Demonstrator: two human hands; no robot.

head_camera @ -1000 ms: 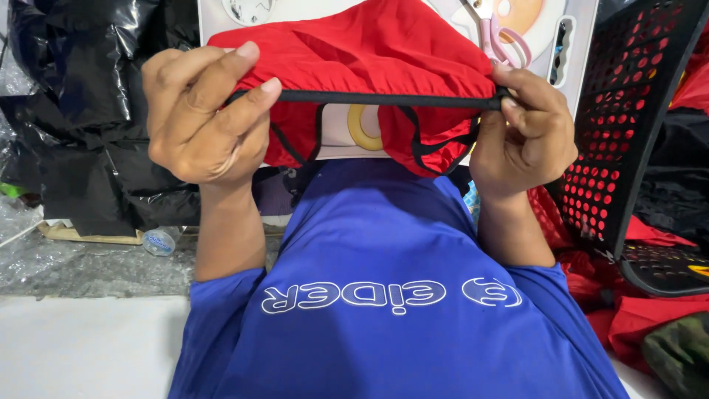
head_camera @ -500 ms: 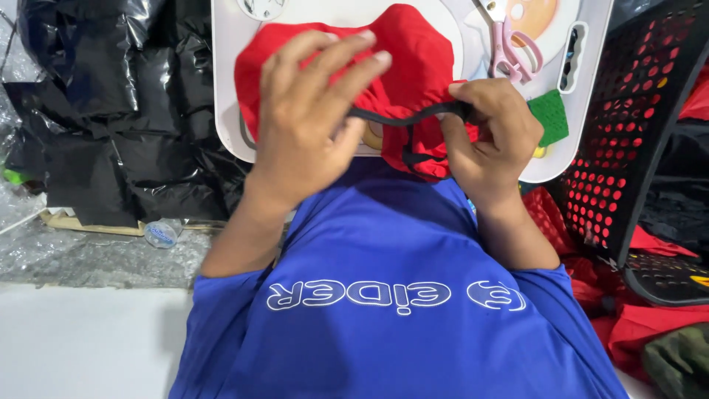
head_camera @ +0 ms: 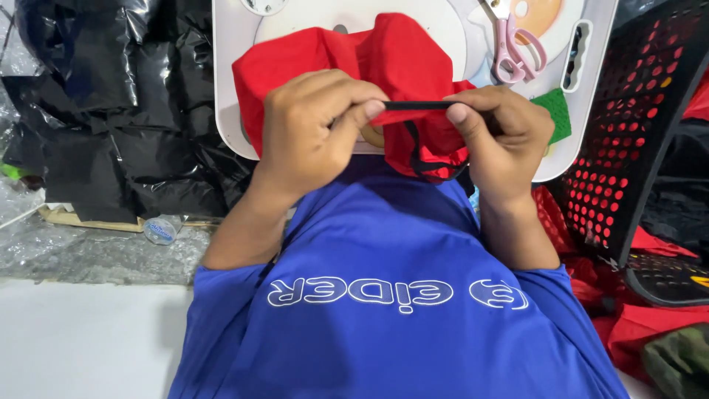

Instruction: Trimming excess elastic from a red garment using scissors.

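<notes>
**Desk lead:** What do you count from your end?

**Me:** Two hands. My left hand (head_camera: pixel 314 129) and right hand (head_camera: pixel 502 137) each pinch one end of a single black elastic strap (head_camera: pixel 417 106), stretched level between them. The left fingers (head_camera: pixel 362 111) are curled closed on it, thumb against forefinger; the right fingers close on the other end the same way.

**Desk lead:** And the cloth?

**Me:** One red fabric garment (head_camera: pixel 399 63), bunched just beyond and under the fingers, lying on one white plastic lap desk (head_camera: pixel 229 89). A loop of the same black strap hangs below the fingers. Past the right fingers I count one pair of pink-handled scissors (head_camera: pixel 517 48) and one green cloth piece (head_camera: pixel 555 111). One black perforated plastic basket (head_camera: pixel 635 133) stands well off to the right side, and black plastic sheeting (head_camera: pixel 103 125) is piled beyond the left hand.

**Desk lead:** Anything you can't make out?

**Me:** Plenty. My hands cover the middle of the garment, so I can't tell where the strap joins it. The lap desk is cut off at the top edge. My blue shirt (head_camera: pixel 391 325) hides everything beneath the wrists, and more red cloth (head_camera: pixel 650 325) at lower right is partly out of view.
</notes>
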